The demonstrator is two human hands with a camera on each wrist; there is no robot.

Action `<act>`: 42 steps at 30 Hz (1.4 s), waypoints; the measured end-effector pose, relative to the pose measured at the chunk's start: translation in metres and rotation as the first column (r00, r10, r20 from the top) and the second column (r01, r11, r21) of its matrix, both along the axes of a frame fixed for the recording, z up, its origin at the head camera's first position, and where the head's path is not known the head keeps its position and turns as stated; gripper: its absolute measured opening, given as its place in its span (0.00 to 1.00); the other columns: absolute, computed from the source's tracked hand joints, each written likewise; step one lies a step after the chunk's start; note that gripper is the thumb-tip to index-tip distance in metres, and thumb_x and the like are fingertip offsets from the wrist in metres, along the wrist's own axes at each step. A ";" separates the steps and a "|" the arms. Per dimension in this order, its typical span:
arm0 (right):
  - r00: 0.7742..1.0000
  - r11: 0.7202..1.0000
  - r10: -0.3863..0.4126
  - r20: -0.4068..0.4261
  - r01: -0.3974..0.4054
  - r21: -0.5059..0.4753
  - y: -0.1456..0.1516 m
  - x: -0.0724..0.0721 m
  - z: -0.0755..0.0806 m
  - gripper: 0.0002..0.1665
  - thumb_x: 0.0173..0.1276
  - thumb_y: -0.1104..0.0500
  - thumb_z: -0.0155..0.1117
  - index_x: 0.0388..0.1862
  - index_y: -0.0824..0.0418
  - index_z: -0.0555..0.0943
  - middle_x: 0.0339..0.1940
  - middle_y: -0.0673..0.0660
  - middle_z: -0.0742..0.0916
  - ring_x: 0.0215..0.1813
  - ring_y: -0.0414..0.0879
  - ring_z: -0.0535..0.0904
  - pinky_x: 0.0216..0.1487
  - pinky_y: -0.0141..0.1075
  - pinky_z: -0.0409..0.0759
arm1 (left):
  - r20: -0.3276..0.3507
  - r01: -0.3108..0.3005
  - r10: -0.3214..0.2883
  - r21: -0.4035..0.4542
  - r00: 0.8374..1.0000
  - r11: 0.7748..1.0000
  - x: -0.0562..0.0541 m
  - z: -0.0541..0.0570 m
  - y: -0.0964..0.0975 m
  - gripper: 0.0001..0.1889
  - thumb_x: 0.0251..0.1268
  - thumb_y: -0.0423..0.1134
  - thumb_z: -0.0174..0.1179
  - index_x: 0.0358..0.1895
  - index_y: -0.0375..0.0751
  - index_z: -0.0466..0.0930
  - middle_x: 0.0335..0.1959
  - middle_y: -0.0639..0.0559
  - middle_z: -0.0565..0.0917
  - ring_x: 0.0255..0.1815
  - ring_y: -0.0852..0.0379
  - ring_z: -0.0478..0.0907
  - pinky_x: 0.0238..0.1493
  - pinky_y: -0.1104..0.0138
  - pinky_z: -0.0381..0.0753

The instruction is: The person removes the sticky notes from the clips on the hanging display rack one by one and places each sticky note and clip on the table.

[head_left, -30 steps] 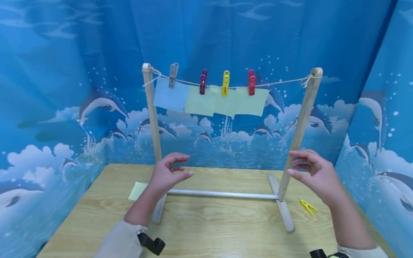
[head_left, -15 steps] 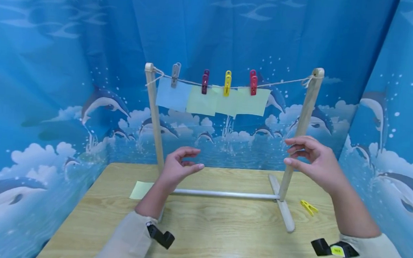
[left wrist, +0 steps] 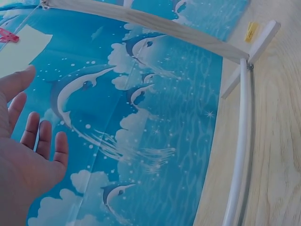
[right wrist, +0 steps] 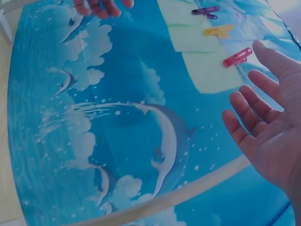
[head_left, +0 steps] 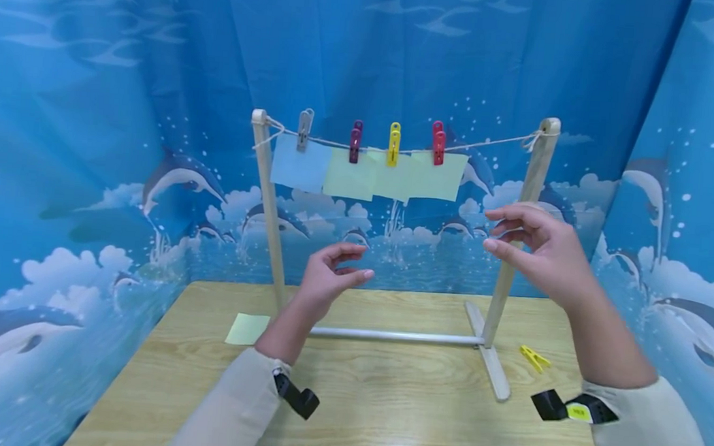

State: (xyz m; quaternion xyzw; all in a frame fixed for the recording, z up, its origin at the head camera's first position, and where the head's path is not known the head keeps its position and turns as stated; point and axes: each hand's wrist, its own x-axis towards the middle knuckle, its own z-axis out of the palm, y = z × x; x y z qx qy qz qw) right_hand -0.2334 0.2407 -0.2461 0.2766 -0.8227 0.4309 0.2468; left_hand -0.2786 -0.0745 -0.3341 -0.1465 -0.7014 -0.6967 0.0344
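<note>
A string [head_left: 491,143] runs between two wooden posts. From it hang a blue paper note [head_left: 300,168] under a grey clothespin [head_left: 304,130] and overlapping pale green notes [head_left: 349,176] under a purple clothespin [head_left: 355,141], a yellow clothespin [head_left: 394,145] and a red clothespin [head_left: 438,143]. Below the notes, my left hand [head_left: 329,279] hovers in the air, its fingers loosely bent and nothing held. My right hand [head_left: 536,251], likewise holding nothing, is raised in front of the right post [head_left: 506,287]. Both wrist views show the fingers apart and the palms bare.
On the wooden table [head_left: 370,401], a loose green note [head_left: 247,329] lies left of the rack and a yellow clothespin [head_left: 535,359] lies right of it. A white bar [head_left: 396,336] joins the posts low down. A dolphin-print curtain [head_left: 368,46] stands behind.
Both hands have risen; the left has also moved to the right, and the right slightly to the left. The notes and clothespins hang as before.
</note>
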 end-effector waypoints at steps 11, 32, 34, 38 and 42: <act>0.997 0.997 -0.060 -0.047 0.058 -0.049 -0.017 -0.005 0.031 0.22 0.66 0.63 0.68 0.59 0.63 0.79 0.51 0.52 0.78 0.47 0.42 0.77 0.45 0.20 0.77 | -0.018 0.069 -0.068 0.028 0.998 0.997 -0.011 0.013 0.023 0.22 0.57 0.34 0.71 0.57 0.45 0.80 0.56 0.51 0.79 0.59 0.51 0.74 0.57 0.59 0.78; 0.998 0.998 -0.067 -0.015 0.067 0.001 -0.043 -0.022 0.088 0.23 0.68 0.56 0.66 0.61 0.60 0.78 0.49 0.57 0.80 0.45 0.45 0.77 0.40 0.23 0.78 | 0.062 0.025 -0.031 0.096 0.998 0.995 -0.034 0.031 0.078 0.19 0.57 0.39 0.72 0.52 0.51 0.82 0.50 0.57 0.83 0.55 0.56 0.77 0.55 0.60 0.80; 0.997 0.997 -0.078 -0.001 0.078 0.013 -0.045 -0.024 0.092 0.24 0.68 0.55 0.66 0.61 0.59 0.78 0.47 0.56 0.80 0.43 0.46 0.77 0.38 0.23 0.78 | 0.055 0.019 -0.025 0.099 0.998 0.995 -0.037 0.033 0.081 0.18 0.58 0.39 0.72 0.52 0.52 0.82 0.49 0.57 0.83 0.55 0.57 0.78 0.56 0.60 0.79; 0.994 0.994 -0.105 0.025 0.104 0.044 -0.049 -0.028 0.101 0.25 0.68 0.54 0.67 0.62 0.59 0.77 0.44 0.55 0.81 0.42 0.46 0.77 0.37 0.24 0.78 | 0.044 0.017 -0.022 0.115 0.999 0.993 -0.044 0.036 0.084 0.17 0.59 0.40 0.70 0.53 0.53 0.82 0.51 0.58 0.82 0.55 0.59 0.78 0.58 0.61 0.78; 0.993 0.990 -0.113 0.045 0.109 0.090 -0.052 -0.032 0.109 0.26 0.68 0.54 0.66 0.64 0.58 0.76 0.49 0.56 0.81 0.45 0.46 0.76 0.40 0.24 0.78 | 0.033 0.017 -0.023 0.190 0.999 0.982 -0.050 0.038 0.086 0.19 0.60 0.40 0.69 0.56 0.50 0.81 0.52 0.57 0.82 0.55 0.59 0.78 0.59 0.62 0.77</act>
